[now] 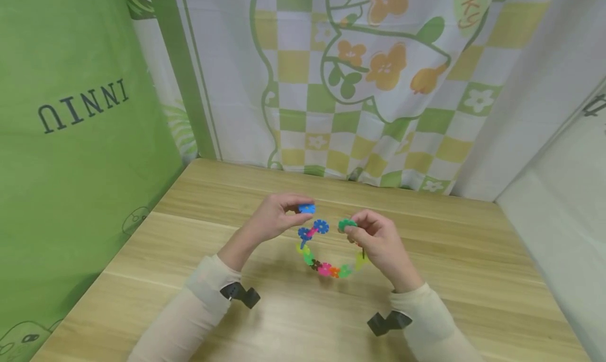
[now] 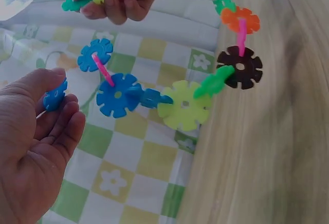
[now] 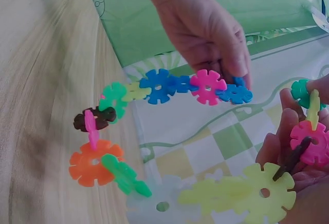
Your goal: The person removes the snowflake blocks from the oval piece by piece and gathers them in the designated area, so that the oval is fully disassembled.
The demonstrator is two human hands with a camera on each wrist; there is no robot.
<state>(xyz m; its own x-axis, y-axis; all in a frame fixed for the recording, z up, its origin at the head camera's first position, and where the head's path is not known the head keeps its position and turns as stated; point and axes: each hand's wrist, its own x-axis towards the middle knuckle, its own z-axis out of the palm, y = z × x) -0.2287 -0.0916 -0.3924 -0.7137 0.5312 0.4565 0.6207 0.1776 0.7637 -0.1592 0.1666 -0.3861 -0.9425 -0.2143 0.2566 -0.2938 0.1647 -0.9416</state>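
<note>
A chain of interlocked plastic snowflake discs (image 1: 324, 268) in blue, pink, yellow, green, brown, orange and whitish colours curves in an open loop above the table. Between thumb and fingers my left hand (image 1: 271, 220) pinches a single blue snowflake disc (image 2: 55, 96), which looks apart from the chain. Close beside it is the chain's free end, another blue disc (image 2: 95, 54) joined to a pink one. My right hand (image 1: 384, 246) pinches the green disc (image 1: 347, 225) at the opposite end, and that side of the chain runs along its fingers (image 3: 285, 126).
Below the hands lies a wooden table (image 1: 189, 278). A checked, flower-printed curtain (image 1: 341, 136) hangs along its back edge, a green cloth (image 1: 85, 167) on the left and a pale cloth (image 1: 558, 193) on the right. Each wrist wears a black camera mount (image 1: 243, 294).
</note>
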